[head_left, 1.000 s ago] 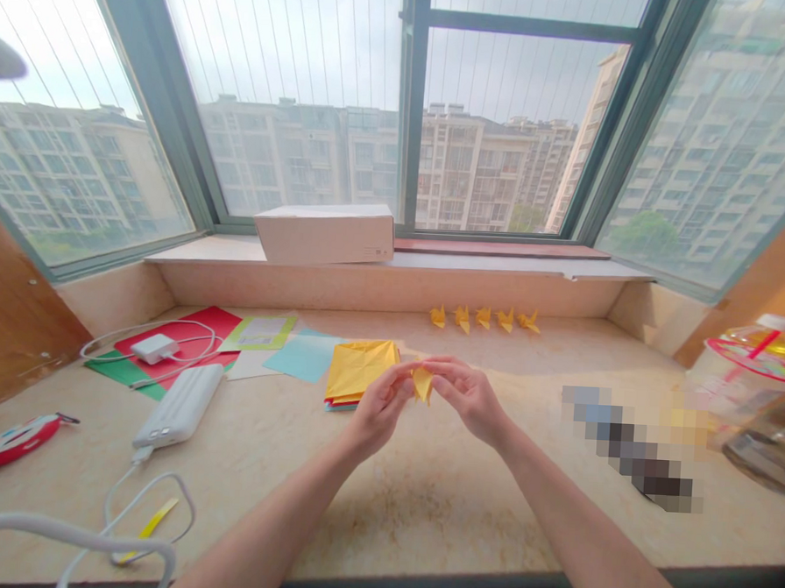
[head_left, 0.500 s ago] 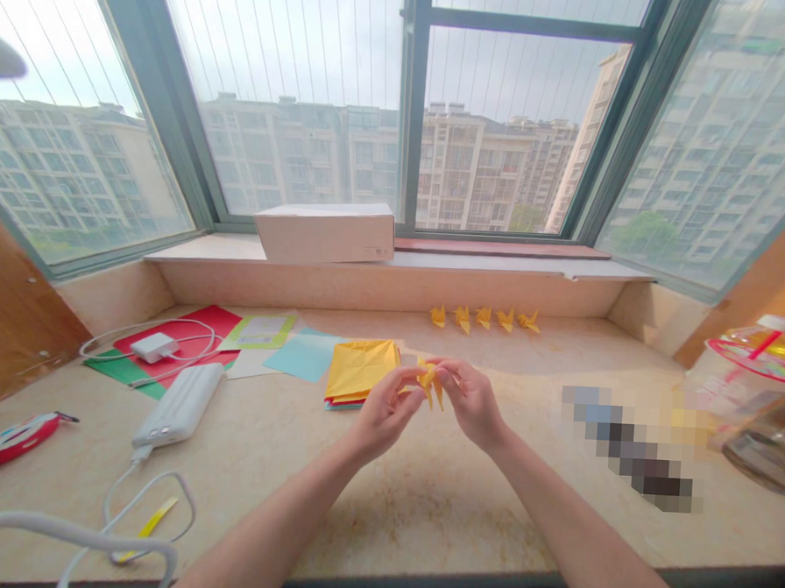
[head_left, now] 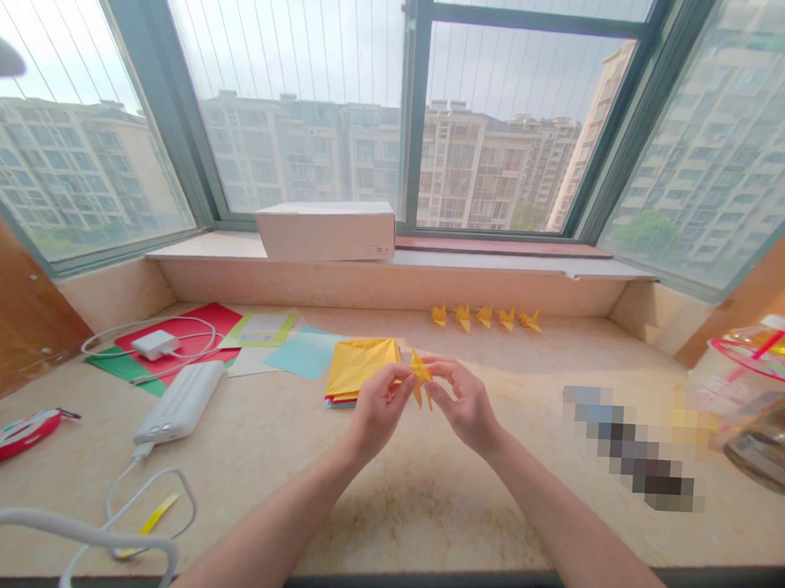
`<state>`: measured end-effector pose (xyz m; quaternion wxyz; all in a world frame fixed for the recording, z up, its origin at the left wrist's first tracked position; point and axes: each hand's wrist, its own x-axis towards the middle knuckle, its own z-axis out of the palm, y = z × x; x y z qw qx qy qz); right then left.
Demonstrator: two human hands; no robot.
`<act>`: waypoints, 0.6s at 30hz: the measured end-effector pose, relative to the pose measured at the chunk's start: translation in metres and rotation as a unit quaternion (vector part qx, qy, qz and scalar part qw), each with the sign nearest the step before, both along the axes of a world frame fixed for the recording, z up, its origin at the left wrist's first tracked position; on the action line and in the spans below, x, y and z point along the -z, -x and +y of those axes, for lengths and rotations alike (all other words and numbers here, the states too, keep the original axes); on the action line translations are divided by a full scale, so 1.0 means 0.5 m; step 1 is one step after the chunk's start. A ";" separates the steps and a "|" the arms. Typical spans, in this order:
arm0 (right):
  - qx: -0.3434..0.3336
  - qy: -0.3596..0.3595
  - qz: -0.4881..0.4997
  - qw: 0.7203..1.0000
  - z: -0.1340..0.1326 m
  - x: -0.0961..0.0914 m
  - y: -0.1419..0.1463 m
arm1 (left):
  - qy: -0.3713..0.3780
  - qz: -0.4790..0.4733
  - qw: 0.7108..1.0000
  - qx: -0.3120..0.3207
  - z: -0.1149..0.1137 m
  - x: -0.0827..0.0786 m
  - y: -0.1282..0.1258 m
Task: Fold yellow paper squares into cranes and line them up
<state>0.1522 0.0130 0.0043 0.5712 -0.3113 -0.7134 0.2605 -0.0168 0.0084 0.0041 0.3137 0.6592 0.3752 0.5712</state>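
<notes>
Both my hands meet above the marble ledge (head_left: 421,497) and pinch a small folded yellow paper figure (head_left: 421,376). My left hand (head_left: 377,409) grips its left side with thumb and fingers closed. My right hand (head_left: 464,405) pinches its right side. Just behind my left hand lies a stack of yellow paper sheets (head_left: 360,368) over other coloured sheets. A row of several small folded yellow paper figures (head_left: 484,316) stands at the back of the ledge below the window sill.
A white power bank (head_left: 180,402) with a white cable (head_left: 123,526) lies at the left, near a white charger (head_left: 155,345) on red and green paper (head_left: 186,336). A cardboard box (head_left: 326,230) sits on the sill. Bottles and a clear container (head_left: 756,392) stand at right.
The yellow figure has been turned and refolded between my fingers, and both hands have shifted slightly left and closer together.
</notes>
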 end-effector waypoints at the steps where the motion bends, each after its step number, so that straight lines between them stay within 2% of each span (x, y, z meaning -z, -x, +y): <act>1: -0.009 0.013 0.015 1.000 0.001 0.002 0.003 | 0.006 -0.008 1.000 -0.001 0.001 0.002 -0.001; 6: -0.012 0.083 0.117 0.990 0.007 0.017 0.019 | 0.043 -0.084 0.995 0.031 0.003 0.008 -0.009; 10: -0.013 0.132 0.173 0.976 0.009 0.019 0.027 | 0.054 -0.077 0.995 0.038 0.001 0.004 -0.009; 18: 0.000 0.167 0.125 0.978 0.014 0.022 0.021 | 0.098 -0.062 0.993 0.027 0.004 0.006 -0.007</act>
